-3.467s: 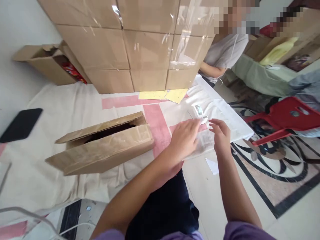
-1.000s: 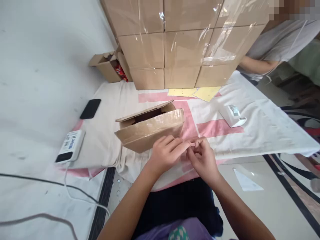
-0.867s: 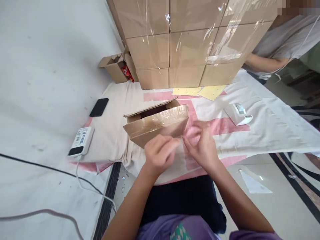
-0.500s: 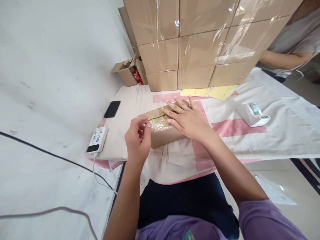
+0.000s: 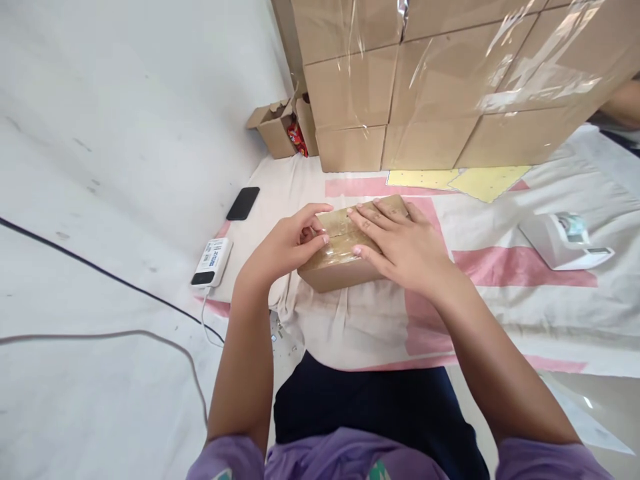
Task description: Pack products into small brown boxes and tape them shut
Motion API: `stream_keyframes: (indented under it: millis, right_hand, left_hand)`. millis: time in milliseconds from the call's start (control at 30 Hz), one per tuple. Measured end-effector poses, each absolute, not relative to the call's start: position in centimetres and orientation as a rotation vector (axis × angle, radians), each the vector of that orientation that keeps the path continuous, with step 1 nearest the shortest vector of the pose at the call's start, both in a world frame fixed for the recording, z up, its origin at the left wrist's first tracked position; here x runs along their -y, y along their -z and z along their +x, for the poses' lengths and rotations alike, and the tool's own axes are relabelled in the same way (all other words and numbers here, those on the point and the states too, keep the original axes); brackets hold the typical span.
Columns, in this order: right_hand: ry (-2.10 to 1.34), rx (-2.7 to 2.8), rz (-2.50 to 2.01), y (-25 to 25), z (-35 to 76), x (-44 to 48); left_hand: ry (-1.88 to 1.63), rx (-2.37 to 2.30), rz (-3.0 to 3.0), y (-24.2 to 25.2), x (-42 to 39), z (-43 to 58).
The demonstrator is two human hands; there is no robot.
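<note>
A small cardboard box (image 5: 345,277) lies at a slant on the cloth in front of me, with shiny clear packing tape (image 5: 345,245) along its top seam. My left hand (image 5: 287,250) is at the box's left end, fingers curled against it. Its thumb tip presses on the tape and its index fingertip reaches the far edge; part of the grip is hidden. Across the right part of the top, my right hand (image 5: 407,250) lies flat with fingers spread, holding nothing.
Taped cartons (image 5: 435,87) are stacked behind. An opened small box (image 5: 280,130) stands by the wall near a red packet (image 5: 297,140). A black phone-like slab (image 5: 243,203) and white power strip (image 5: 213,261) lie left, yellow sheets (image 5: 490,181) behind, a white device (image 5: 565,240) right.
My left thumb and index finger have moved apart, and that hand has turned over the box's left end. My right hand stays flat on top. The whole view has shifted.
</note>
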State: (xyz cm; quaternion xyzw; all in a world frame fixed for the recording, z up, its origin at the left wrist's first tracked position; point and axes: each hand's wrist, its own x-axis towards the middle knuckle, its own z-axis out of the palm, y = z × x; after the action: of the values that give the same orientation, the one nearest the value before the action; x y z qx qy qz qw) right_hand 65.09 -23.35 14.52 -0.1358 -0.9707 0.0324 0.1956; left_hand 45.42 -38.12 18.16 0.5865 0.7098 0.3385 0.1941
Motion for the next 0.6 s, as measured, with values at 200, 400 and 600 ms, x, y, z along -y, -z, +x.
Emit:
stream_keyframes:
  millis: [200,400,600]
  right_hand:
    - [-0.098,2.710,-0.386,-14.6,65.1,23.4]
    - [-0.087,2.721,-0.399,-14.7,65.1,23.4]
    - [-0.100,2.706,-0.395,-14.5,65.0,23.5]
  left_hand:
    - [-0.904,-2.089,1.634,-17.8,37.9,45.4]
    - [-0.791,-2.217,1.622,-17.8,37.5,45.8]
    - [-0.534,-2.389,1.649,-19.1,36.7,45.9]
